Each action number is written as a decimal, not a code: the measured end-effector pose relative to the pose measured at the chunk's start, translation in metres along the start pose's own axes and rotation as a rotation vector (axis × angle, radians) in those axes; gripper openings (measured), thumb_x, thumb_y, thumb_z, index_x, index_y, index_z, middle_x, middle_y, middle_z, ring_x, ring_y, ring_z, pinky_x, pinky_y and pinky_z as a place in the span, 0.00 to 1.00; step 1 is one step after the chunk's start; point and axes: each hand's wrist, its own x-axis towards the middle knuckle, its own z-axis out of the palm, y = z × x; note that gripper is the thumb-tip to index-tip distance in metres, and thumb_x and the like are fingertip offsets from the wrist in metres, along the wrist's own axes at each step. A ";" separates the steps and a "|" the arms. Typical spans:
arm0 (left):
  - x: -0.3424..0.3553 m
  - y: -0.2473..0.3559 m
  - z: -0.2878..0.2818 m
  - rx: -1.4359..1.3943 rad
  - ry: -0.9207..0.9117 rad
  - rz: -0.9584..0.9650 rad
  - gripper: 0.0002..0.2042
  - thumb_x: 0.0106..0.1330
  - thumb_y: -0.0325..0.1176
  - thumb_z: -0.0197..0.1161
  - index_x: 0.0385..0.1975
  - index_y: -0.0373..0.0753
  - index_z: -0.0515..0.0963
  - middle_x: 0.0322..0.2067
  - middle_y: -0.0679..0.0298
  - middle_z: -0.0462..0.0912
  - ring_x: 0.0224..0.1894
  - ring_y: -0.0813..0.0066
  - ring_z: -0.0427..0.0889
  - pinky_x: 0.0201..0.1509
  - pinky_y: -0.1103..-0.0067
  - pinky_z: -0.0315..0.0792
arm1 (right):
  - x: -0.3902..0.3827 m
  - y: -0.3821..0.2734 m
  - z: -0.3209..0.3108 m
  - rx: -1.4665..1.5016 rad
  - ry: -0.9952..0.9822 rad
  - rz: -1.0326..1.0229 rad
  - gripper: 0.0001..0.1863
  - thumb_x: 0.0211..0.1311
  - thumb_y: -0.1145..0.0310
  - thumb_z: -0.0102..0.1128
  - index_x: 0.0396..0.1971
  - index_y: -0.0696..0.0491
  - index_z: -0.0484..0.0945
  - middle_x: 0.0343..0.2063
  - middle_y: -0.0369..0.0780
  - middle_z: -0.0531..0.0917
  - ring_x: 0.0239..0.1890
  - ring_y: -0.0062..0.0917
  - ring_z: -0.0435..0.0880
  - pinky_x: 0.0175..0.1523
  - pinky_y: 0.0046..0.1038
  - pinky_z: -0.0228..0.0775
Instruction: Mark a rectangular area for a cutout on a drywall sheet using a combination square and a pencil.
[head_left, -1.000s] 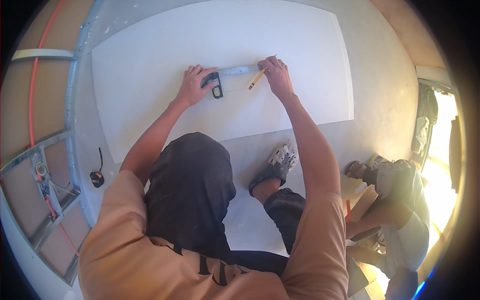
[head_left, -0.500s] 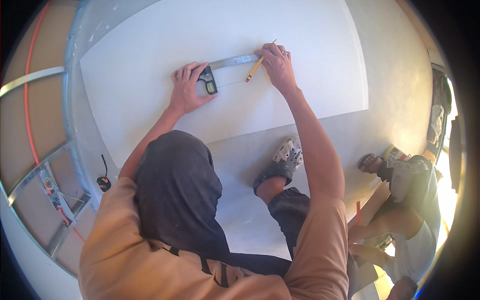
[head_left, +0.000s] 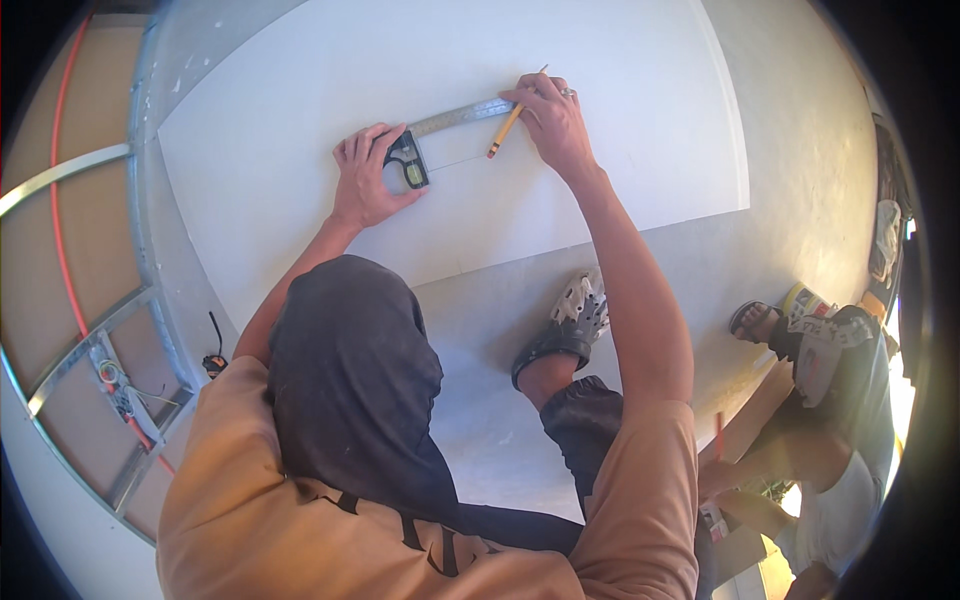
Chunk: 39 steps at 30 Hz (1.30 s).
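A combination square (head_left: 458,119) lies on a large white board (head_left: 270,110), its steel blade slanting up to the right. My left hand (head_left: 365,178) grips the square's dark head, which has a greenish level vial; the fingers curl over its upper left side and the thumb reaches its lower end. At the far end of the blade, my right hand (head_left: 557,128) is closed on a yellow pencil (head_left: 507,130) and touches the blade. The pencil's tip points up and away, its eraser down toward the board. A thin line runs across the board below the blade.
Metal framing (head_left: 68,178) with a red conduit (head_left: 62,240) stands at the left. A tape measure (head_left: 214,364) lies near my left elbow. My clog-shod foot (head_left: 565,325) is just below the board's near edge. Another person (head_left: 835,470) sits at the lower right.
The whole view has shifted slightly. My left hand stays on the square's head, and my right hand still holds the pencil at the blade's far end.
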 end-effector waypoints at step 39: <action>-0.002 -0.007 -0.001 -0.041 -0.044 -0.016 0.57 0.47 0.52 0.92 0.81 0.47 0.71 0.72 0.66 0.73 0.74 0.59 0.70 0.78 0.51 0.55 | 0.005 -0.007 -0.005 0.081 0.004 0.054 0.21 0.62 0.89 0.69 0.51 0.53 0.93 0.53 0.39 0.86 0.57 0.42 0.82 0.63 0.43 0.78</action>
